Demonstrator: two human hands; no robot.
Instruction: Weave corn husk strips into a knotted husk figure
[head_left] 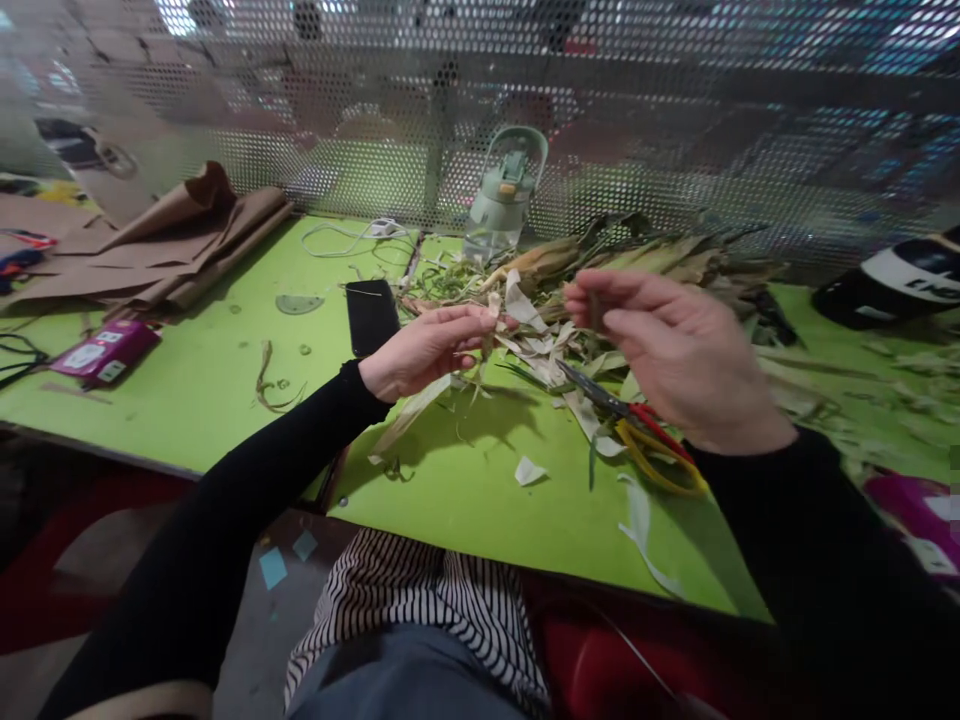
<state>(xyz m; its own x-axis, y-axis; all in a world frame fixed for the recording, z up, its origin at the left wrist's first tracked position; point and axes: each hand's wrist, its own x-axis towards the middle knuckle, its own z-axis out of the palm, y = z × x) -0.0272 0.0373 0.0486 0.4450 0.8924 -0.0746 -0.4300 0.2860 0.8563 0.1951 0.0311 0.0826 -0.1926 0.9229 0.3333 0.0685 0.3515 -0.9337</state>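
Note:
My left hand (427, 350) is closed in a pinch on a small piece of dried corn husk (495, 310), with thin strips hanging below the fingers. To its right and a little higher, my right hand (675, 355) is also pinched, its fingertips blurred; whatever lies between them is too faint to name. Scissors with red and yellow handles (616, 404) lie on the table beneath my right hand, blades pointing away to the left. A pile of corn husks (547, 268) spreads behind both hands. A loose white husk scrap (529, 470) lies in front.
A black phone (373, 318) lies left of the pile, and a green-lidded bottle (501, 200) stands behind it. On the left are brown paper (172, 245), a purple pack (109, 352) and a white cable (337, 240). A black bottle (892, 275) lies far right, against the perforated metal screen (360, 130).

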